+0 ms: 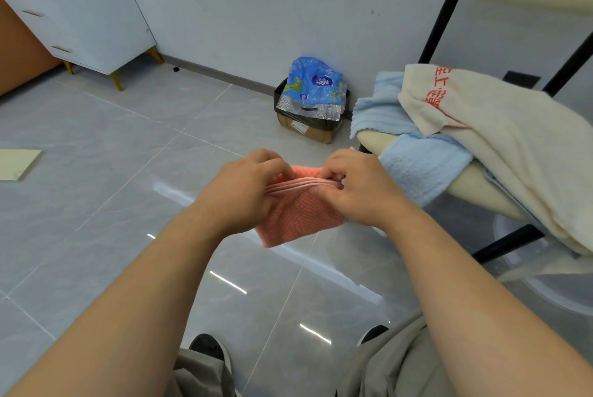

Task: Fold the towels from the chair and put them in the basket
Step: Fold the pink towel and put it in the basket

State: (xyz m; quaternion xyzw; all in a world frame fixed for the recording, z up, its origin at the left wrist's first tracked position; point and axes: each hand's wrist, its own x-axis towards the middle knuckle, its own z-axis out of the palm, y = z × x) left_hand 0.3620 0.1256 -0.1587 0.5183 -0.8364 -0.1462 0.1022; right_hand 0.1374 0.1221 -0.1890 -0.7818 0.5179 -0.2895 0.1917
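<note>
The pink towel (298, 217) is a small folded pad of waffle-textured cloth, its layered edges stacked in pale stripes along the top. That long edge runs left to right, rising slightly toward the right, and the rest hangs down toward the person. It is held in the air above the tiled floor (112, 146), just beside the chair (375, 139). The left hand (244, 191) and right hand (359, 191) each pinch an end with curled fingers. On the chair lie a light blue towel (417, 162) and, over it, a cream towel (513, 146) with red lettering.
</note>
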